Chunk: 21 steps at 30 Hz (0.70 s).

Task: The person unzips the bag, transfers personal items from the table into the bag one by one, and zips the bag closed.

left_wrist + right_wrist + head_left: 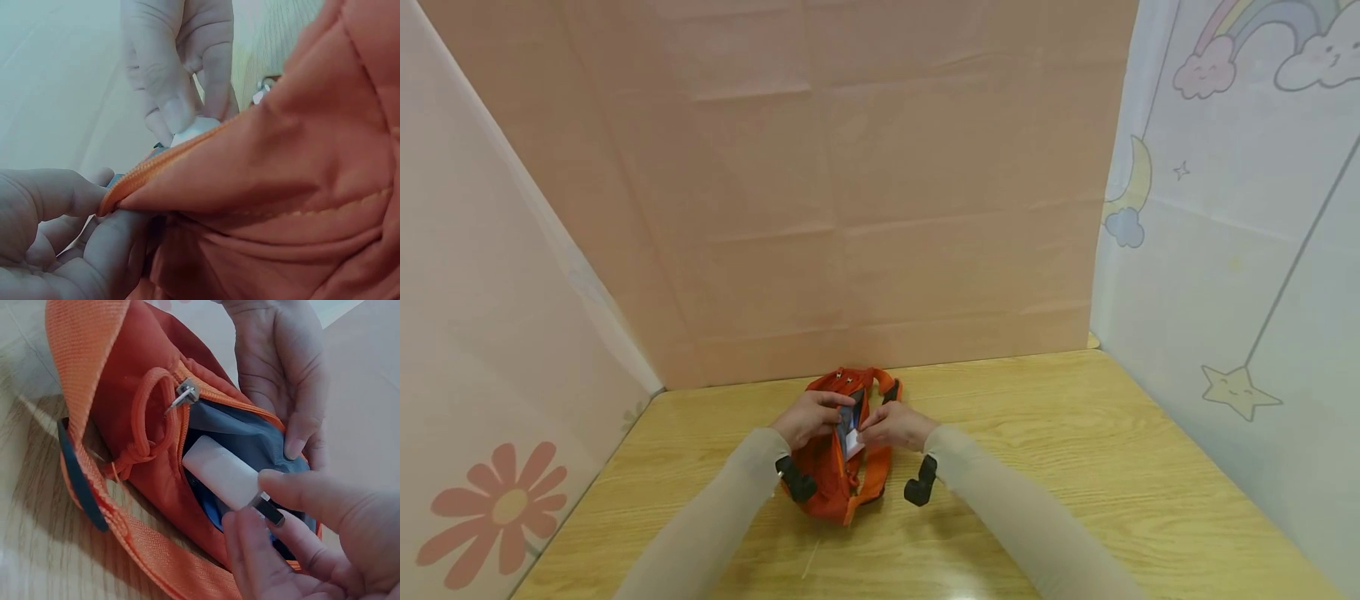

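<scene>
An orange waist bag (824, 479) lies on the table with its zipped pocket gaping, and the grey lining (234, 434) shows inside. The left hand (808, 418) pinches the zipper edge of the pocket between thumb and fingers, as the left wrist view shows. Between the thumb and fingers of the right hand (898, 425) is a small white block-like object (219, 472) with a black and silver end. Most of that object sits within the pocket mouth. Something blue shows deeper inside, largely hidden.
The wood-grain table (1037, 450) extends around the bag. An orange strap (169, 550) with a dark buckle piece (81, 478) lies along the bag's side. A pinkish cloth wall (880, 183) stands behind, with printed white cloths at left and right.
</scene>
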Each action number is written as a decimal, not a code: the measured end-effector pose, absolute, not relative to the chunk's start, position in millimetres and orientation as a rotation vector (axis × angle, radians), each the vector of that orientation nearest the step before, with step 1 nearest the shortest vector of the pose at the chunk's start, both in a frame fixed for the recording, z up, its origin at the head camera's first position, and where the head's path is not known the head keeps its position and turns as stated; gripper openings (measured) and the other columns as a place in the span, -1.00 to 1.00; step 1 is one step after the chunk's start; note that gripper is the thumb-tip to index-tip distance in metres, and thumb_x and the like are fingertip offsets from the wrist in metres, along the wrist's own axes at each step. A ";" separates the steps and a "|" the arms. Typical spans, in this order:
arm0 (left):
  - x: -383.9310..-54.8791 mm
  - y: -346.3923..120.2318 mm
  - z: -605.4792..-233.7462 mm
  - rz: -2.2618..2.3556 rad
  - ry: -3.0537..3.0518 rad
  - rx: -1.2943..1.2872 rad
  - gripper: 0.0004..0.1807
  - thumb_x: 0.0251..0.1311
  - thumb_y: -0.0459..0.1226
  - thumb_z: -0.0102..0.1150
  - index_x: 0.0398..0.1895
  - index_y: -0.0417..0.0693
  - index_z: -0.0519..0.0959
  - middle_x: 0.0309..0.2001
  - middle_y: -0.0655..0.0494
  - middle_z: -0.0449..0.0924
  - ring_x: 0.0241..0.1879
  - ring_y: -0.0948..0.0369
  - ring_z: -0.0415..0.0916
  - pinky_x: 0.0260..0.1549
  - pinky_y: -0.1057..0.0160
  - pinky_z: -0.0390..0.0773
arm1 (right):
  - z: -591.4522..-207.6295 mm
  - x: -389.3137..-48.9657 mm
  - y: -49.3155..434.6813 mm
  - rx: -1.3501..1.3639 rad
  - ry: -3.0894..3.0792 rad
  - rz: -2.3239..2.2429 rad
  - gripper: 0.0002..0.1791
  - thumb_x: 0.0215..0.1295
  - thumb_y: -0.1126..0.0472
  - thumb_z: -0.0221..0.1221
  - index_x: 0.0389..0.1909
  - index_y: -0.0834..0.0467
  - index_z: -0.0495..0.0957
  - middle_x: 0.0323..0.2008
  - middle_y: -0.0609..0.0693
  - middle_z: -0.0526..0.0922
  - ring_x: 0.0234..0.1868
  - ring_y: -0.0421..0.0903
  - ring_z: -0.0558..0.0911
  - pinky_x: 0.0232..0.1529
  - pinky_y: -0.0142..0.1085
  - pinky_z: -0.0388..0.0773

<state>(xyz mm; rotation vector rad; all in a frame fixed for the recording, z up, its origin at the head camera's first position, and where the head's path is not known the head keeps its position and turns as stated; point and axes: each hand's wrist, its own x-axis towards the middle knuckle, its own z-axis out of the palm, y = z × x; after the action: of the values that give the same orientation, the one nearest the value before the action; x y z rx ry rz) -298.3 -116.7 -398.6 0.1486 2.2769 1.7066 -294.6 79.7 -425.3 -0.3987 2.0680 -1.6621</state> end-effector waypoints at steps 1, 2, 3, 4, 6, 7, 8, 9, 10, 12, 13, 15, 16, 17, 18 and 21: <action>-298.3 -116.6 -398.9 1.709 2.275 0.148 -0.60 0.19 -0.59 -0.03 0.10 -0.34 0.56 0.00 -0.12 0.54 -0.25 0.19 0.51 -0.28 0.26 0.59 | -425.7 -294.4 79.9 -0.387 2.047 -1.672 -0.81 0.23 0.42 0.20 -0.17 0.45 0.57 -0.23 0.14 0.66 -0.24 -0.06 0.69 0.03 -0.06 0.56; -298.2 -116.6 -399.1 1.710 2.273 0.147 -0.59 0.18 -0.59 -0.03 0.10 -0.34 0.56 0.00 -0.12 0.54 -0.26 0.19 0.51 -0.29 0.27 0.59 | -426.1 -294.2 80.4 -0.372 2.023 -1.683 -0.82 0.23 0.43 0.19 -0.18 0.45 0.57 -0.25 0.13 0.64 -0.25 -0.06 0.69 0.02 -0.05 0.57; -297.8 -116.7 -399.1 1.711 2.271 0.148 -0.59 0.18 -0.59 -0.03 0.10 -0.34 0.56 -0.01 -0.11 0.54 -0.27 0.19 0.50 -0.30 0.28 0.58 | -426.7 -294.0 81.0 -0.354 1.998 -1.696 -0.84 0.23 0.44 0.17 -0.20 0.45 0.57 -0.27 0.11 0.62 -0.26 -0.06 0.68 0.02 -0.05 0.57; -297.6 -116.7 -399.2 1.710 2.268 0.149 -0.59 0.18 -0.59 -0.03 0.10 -0.34 0.56 -0.01 -0.10 0.54 -0.27 0.20 0.49 -0.31 0.28 0.57 | -427.3 -294.1 81.8 -0.334 1.967 -1.713 -0.86 0.23 0.46 0.15 -0.22 0.45 0.56 -0.28 0.09 0.60 -0.27 -0.06 0.67 0.02 -0.04 0.57; -296.9 -117.0 -399.1 1.709 2.265 0.155 -0.59 0.18 -0.59 -0.03 0.11 -0.35 0.55 -0.03 -0.09 0.54 -0.29 0.20 0.47 -0.33 0.30 0.56 | -428.9 -294.4 83.6 -0.304 1.933 -1.738 -0.91 0.23 0.48 0.12 -0.30 0.43 0.56 -0.30 0.06 0.55 -0.28 -0.06 0.65 0.01 -0.05 0.58; -296.6 -117.1 -399.1 1.709 2.263 0.158 -0.59 0.18 -0.59 -0.03 0.11 -0.35 0.55 -0.04 -0.08 0.54 -0.30 0.20 0.46 -0.34 0.30 0.54 | -429.2 -294.6 84.7 -0.293 1.920 -1.748 -0.93 0.23 0.48 0.10 -0.34 0.41 0.56 -0.30 0.06 0.55 -0.27 -0.06 0.64 0.01 -0.05 0.58; -296.4 -117.3 -399.0 1.708 2.262 0.161 -0.58 0.19 -0.59 -0.04 0.12 -0.35 0.54 -0.04 -0.08 0.54 -0.31 0.20 0.45 -0.35 0.31 0.53 | -429.6 -295.1 85.7 -0.287 1.920 -1.755 -0.92 0.24 0.48 0.10 -0.38 0.39 0.56 -0.30 0.06 0.55 -0.26 -0.05 0.64 0.00 -0.07 0.58; -296.1 -117.6 -398.8 1.708 2.260 0.163 -0.59 0.19 -0.59 -0.04 0.12 -0.35 0.54 -0.05 -0.08 0.54 -0.31 0.20 0.44 -0.36 0.31 0.52 | -429.9 -295.6 86.5 -0.283 1.921 -1.756 -0.91 0.25 0.48 0.09 -0.42 0.36 0.55 -0.30 0.06 0.55 -0.25 -0.05 0.63 0.01 -0.08 0.58; -296.0 -117.9 -398.6 1.708 2.257 0.163 -0.59 0.19 -0.58 -0.04 0.12 -0.34 0.54 -0.06 -0.07 0.53 -0.32 0.20 0.43 -0.36 0.31 0.51 | -429.8 -295.9 87.2 -0.270 1.919 -1.761 -0.89 0.25 0.47 0.08 -0.44 0.34 0.54 -0.30 0.06 0.55 -0.24 -0.05 0.63 0.01 -0.09 0.58; -295.7 -118.6 -398.2 1.701 2.261 0.169 -0.59 0.21 -0.58 -0.05 0.13 -0.34 0.53 -0.06 -0.06 0.53 -0.31 0.21 0.44 -0.35 0.31 0.51 | -429.5 -296.3 88.0 -0.250 1.928 -1.763 -0.89 0.27 0.46 0.09 -0.43 0.31 0.54 -0.28 0.08 0.56 -0.22 -0.05 0.64 0.02 -0.12 0.58; -295.7 -119.0 -398.1 1.697 2.263 0.169 -0.59 0.21 -0.58 -0.05 0.13 -0.34 0.53 -0.06 -0.06 0.53 -0.31 0.21 0.44 -0.35 0.31 0.51 | -429.0 -296.3 88.0 -0.231 1.916 -1.771 -0.90 0.28 0.46 0.09 -0.40 0.31 0.54 -0.27 0.10 0.56 -0.21 -0.04 0.64 0.03 -0.13 0.57; -295.7 -119.6 -398.1 1.695 2.264 0.164 -0.59 0.22 -0.57 -0.06 0.13 -0.34 0.53 -0.07 -0.06 0.53 -0.31 0.21 0.45 -0.34 0.32 0.52 | -428.3 -295.9 87.2 -0.202 1.895 -1.786 -0.93 0.30 0.45 0.09 -0.33 0.35 0.55 -0.25 0.13 0.57 -0.20 -0.02 0.65 0.03 -0.14 0.57; -296.0 -119.7 -398.3 1.695 2.264 0.159 -0.59 0.22 -0.57 -0.06 0.13 -0.34 0.53 -0.07 -0.06 0.53 -0.30 0.21 0.46 -0.34 0.32 0.52 | -427.8 -295.4 86.6 -0.188 1.885 -1.797 -0.92 0.30 0.46 0.10 -0.29 0.36 0.56 -0.23 0.14 0.57 -0.20 -0.02 0.65 0.03 -0.15 0.57; -296.4 -119.8 -398.7 1.693 2.267 0.156 -0.59 0.22 -0.57 -0.06 0.13 -0.33 0.53 -0.07 -0.06 0.53 -0.30 0.21 0.46 -0.34 0.32 0.53 | -427.3 -294.5 85.9 -0.181 1.881 -1.803 -0.91 0.30 0.46 0.10 -0.26 0.38 0.56 -0.23 0.15 0.57 -0.20 -0.02 0.65 0.03 -0.15 0.57; -296.6 -119.8 -399.0 1.694 2.268 0.151 -0.60 0.22 -0.57 -0.06 0.13 -0.33 0.54 -0.08 -0.07 0.53 -0.30 0.21 0.47 -0.34 0.32 0.53 | -426.8 -293.8 85.1 -0.171 1.872 -1.811 -0.90 0.30 0.46 0.10 -0.24 0.40 0.56 -0.22 0.15 0.58 -0.19 -0.01 0.65 0.03 -0.15 0.57; -297.5 -119.5 -399.4 1.693 2.270 0.145 -0.60 0.23 -0.57 -0.05 0.11 -0.30 0.55 -0.06 -0.07 0.54 -0.29 0.20 0.48 -0.32 0.31 0.54 | -424.7 -290.9 82.5 -0.155 1.856 -1.829 -0.90 0.30 0.46 0.12 -0.24 0.41 0.57 -0.23 0.15 0.60 -0.21 -0.03 0.66 0.03 -0.16 0.57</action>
<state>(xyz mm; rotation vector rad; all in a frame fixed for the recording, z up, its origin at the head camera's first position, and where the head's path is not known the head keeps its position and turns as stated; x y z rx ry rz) -297.5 -119.5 -399.4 0.1445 2.2702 1.6933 -290.9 82.5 -424.7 -0.1545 1.8560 -1.8287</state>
